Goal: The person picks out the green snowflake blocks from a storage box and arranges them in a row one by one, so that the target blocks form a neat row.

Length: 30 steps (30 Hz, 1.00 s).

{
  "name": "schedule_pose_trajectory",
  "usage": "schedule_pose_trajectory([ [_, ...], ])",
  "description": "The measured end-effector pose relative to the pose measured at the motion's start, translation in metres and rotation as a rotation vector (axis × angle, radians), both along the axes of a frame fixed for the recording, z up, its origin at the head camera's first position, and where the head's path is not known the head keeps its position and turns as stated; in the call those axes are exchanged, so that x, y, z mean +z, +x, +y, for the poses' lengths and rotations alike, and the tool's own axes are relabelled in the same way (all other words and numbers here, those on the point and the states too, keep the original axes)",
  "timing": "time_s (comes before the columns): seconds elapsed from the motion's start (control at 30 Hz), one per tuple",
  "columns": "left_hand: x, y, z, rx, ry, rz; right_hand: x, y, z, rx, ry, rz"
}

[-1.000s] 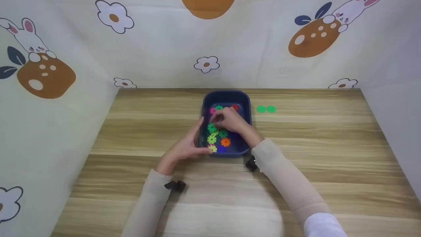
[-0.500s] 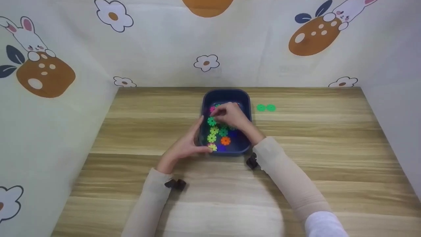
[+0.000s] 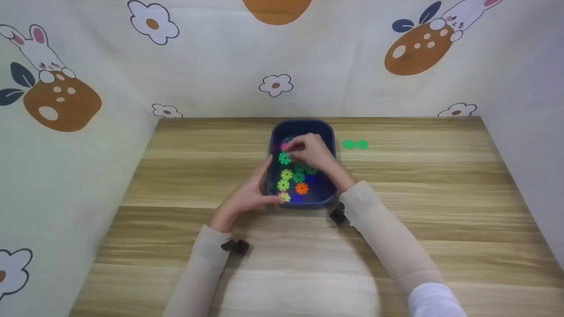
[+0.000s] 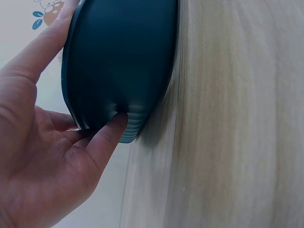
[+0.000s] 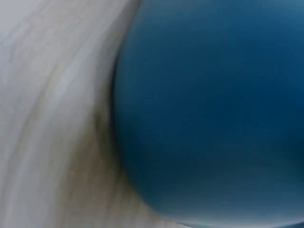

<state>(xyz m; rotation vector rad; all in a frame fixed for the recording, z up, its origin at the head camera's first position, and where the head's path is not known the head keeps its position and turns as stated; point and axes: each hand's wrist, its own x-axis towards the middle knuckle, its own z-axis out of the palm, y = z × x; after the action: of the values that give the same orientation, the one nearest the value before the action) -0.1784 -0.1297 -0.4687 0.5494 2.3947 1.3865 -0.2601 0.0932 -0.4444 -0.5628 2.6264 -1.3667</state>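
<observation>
A dark blue tray stands mid-table and holds several flower-shaped plastic discs: green, yellow-green, orange, pink. My right hand reaches into the tray with curled fingers and pinches a green disc at its edge. My left hand rests against the tray's near left corner. In the left wrist view the thumb presses the tray's outer wall and a straight finger lies along the rim. The right wrist view shows only the blurred blue tray wall.
Two joined green discs lie on the wooden table right of the tray. Patterned cloth walls close in the back and both sides. Black wrist cameras sit on both sleeves.
My right hand has moved toward the tray's far end, and the green disc at its fingertips has moved with it. The left hand has stayed on the tray.
</observation>
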Motion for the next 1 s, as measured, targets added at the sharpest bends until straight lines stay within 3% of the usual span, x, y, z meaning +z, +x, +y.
schedule_pose_trajectory([
  [0.37, -0.001, 0.001, 0.000, 0.009, -0.001, -0.022, 0.008, 0.000, 0.006, -0.036, -0.030, -0.020],
  [1.0, 0.001, 0.001, -0.001, 0.006, -0.013, 0.000, 0.020, -0.004, 0.020, -0.056, -0.122, -0.058],
])
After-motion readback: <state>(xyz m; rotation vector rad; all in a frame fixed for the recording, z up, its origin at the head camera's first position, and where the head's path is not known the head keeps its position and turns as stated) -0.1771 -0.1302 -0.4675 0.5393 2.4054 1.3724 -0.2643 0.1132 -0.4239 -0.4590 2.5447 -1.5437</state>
